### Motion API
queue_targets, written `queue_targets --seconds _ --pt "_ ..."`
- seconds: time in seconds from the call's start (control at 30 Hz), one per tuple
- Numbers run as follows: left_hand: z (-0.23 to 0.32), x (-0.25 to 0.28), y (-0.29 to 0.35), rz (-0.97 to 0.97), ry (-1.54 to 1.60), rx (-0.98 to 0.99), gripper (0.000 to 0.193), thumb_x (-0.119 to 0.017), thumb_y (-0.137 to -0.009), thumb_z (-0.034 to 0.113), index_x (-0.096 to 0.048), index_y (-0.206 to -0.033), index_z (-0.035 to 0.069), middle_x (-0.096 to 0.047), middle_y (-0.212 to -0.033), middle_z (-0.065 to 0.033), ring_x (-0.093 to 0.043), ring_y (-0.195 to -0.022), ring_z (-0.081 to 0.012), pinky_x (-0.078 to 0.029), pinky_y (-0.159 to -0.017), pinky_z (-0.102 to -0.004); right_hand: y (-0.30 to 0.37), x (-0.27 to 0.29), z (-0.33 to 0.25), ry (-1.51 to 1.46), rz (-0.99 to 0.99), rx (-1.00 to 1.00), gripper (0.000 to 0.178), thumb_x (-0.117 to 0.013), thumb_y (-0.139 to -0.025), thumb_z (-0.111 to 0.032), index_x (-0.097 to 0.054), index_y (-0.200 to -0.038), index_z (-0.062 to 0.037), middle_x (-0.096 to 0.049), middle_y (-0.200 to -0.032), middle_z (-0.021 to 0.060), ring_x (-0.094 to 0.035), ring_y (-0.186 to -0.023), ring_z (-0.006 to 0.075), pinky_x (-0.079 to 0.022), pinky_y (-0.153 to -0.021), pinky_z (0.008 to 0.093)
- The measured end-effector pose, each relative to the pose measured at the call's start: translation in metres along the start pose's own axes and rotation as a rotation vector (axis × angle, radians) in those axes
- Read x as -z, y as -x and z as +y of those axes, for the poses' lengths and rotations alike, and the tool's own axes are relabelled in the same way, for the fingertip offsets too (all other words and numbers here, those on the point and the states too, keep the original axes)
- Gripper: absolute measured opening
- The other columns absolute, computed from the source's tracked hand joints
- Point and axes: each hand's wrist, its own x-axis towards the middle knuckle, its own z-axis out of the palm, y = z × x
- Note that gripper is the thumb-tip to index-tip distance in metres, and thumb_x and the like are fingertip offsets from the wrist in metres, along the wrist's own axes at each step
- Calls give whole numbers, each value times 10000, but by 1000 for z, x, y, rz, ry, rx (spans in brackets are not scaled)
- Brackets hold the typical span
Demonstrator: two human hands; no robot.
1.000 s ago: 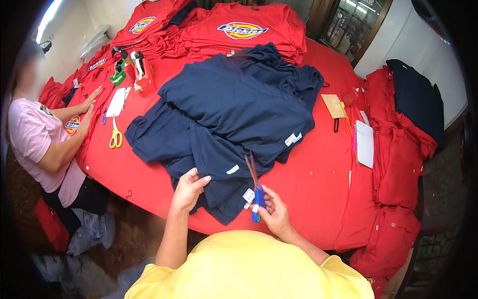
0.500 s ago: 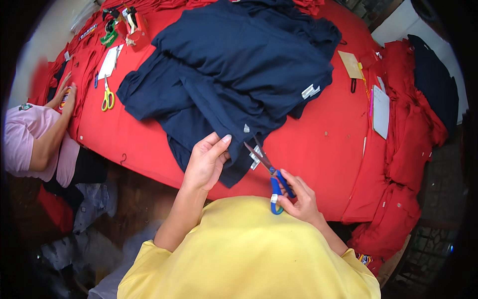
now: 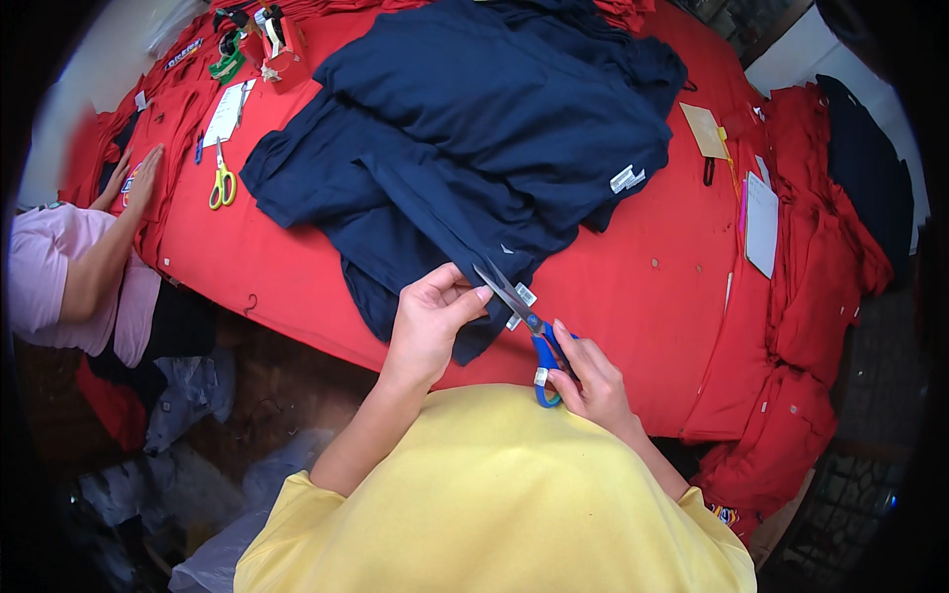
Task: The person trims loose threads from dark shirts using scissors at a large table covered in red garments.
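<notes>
A pile of navy blue garments lies across the table in front of me. My left hand pinches the edge of a navy piece at the pile's near side, thumb against fingers. Blue-handled scissors are in my right hand, its fingers in the loops. Their blades stand slightly apart over the navy cloth, with the tips close to my left fingertips. Partly behind the blades, a white printed label hangs at the cloth's edge. Another pair of white labels rests farther right on the pile.
Red cloth covers the table. Yellow-handled scissors, a paper sheet and a red tape dispenser lie at left. A co-worker handles red garments there. Stacked red garments and a notepad sit at right.
My left hand has moved slightly right along the cloth. The scissors' blades have shifted up and left, closer to my left fingertips, and their gap looks narrower.
</notes>
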Motion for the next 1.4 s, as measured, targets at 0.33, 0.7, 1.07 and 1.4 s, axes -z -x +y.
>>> queue_targets --seconds 0.33,0.7,1.07,1.4 --pt "5 0 2 29 -26 -9 258 -613 -867 -34 -605 -1125 -45 -658 -962 -61 -613 -837 -90 -502 -733 -211 0 -7 5 -151 -36 -83 550 -650 -837 -19 -473 -1355 25 -585 -838 146 -598 -679 220 -495 -634 320" --pt "12 -4 7 -29 -87 -42 446 -607 -852 -53 -504 -1286 -38 -633 -980 -57 -594 -866 -90 -486 -788 -222 -19 -7 -2 -292 -58 -146 517 -623 -858 -15 -475 -1352 26 -594 -850 138 -601 -704 187 -492 -650 289" --pt "21 4 4 -55 -226 -70 574 -581 -853 -65 -400 -1396 -18 -601 -1008 -34 -571 -854 -71 -453 -766 -193 -34 -8 -6 -392 -101 -165 530 -636 -872 -64 -470 -1372 -8 -599 -880 129 -604 -743 172 -491 -667 284" --pt "20 14 -8 54 -194 -175 354 -581 -865 -58 -537 -1216 -34 -605 -982 -18 -560 -848 -63 -448 -821 -213 -30 -20 2 -536 -109 -228 529 -626 -884 -80 -468 -1388 -52 -611 -946 127 -608 -810 177 -501 -731 294"
